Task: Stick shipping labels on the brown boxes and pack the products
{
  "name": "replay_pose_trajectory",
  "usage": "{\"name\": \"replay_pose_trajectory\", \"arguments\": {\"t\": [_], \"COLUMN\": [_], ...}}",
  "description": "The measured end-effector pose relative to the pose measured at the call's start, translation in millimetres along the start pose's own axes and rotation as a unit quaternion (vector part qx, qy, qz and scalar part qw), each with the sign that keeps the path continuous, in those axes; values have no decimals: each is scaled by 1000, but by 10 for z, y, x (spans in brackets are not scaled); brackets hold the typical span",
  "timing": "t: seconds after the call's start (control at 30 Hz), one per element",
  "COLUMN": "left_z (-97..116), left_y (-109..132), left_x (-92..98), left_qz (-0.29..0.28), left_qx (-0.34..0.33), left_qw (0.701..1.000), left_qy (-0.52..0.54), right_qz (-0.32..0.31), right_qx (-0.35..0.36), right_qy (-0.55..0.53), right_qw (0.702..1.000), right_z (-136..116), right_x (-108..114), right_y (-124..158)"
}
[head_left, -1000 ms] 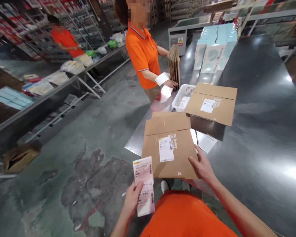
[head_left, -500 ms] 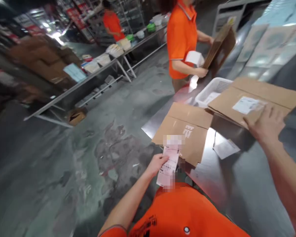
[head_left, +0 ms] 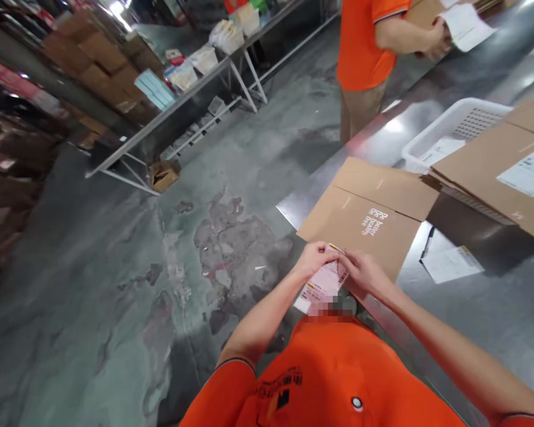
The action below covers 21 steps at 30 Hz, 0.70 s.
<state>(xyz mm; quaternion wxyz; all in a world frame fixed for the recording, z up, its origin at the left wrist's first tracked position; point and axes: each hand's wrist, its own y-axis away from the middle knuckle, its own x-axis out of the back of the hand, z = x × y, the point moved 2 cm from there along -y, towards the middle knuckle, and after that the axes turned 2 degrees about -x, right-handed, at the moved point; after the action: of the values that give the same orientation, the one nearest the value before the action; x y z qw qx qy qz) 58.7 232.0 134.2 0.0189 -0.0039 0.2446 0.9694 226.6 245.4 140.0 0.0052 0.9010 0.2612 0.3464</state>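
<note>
Room: warehouse packing floor, a steel table (head_left: 507,332) on my right, a co-worker (head_left: 365,53) beyond it.
Hands: both closed, pinching the label strip (head_left: 323,287) from either end: left hand (head_left: 314,259), right hand (head_left: 365,274).
Strip: before my chest, long axis slanting up-right, over the edge of a flat cardboard box (head_left: 360,219) — both hands equally near.
Container: white plastic basket (head_left: 454,133) — paper (head_left: 440,148) inside.

A warehouse packing floor: steel table (head_left: 493,320), flattened cartons (head_left: 360,219), stacked boxes (head_left: 98,59)
</note>
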Motion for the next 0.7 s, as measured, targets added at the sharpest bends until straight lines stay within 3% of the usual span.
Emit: {"name": "replay_pose_trajectory", "arguments": {"t": [0.1, 0.23, 0.37, 0.5, 0.6, 0.7], "left_z": [-186, -383, -626, -1050, -1186, -988], "left_y": [-147, -244, -227, 95, 360, 312], "left_x": [-88, -52, 207, 600, 907, 1123], "left_qz": [14, -5, -27, -56, -54, -25], "left_qx": [8, 34, 91, 170, 150, 88], "left_qw": [999, 999, 995, 984, 987, 996], "left_qy": [-47, -27, -20, -14, -3, -7], "right_qz": [47, 56, 151, 172, 188, 191], "right_qx": [-15, -13, -50, -83, -104, -81], "right_qy": [116, 133, 187, 237, 261, 271], "right_qw": [992, 989, 969, 952, 941, 940], "right_z": [107, 322, 568, 688, 582, 356], "right_x": [-39, 58, 401, 628, 475, 50], "right_y": [50, -135, -602, -878, -893, -951]}}
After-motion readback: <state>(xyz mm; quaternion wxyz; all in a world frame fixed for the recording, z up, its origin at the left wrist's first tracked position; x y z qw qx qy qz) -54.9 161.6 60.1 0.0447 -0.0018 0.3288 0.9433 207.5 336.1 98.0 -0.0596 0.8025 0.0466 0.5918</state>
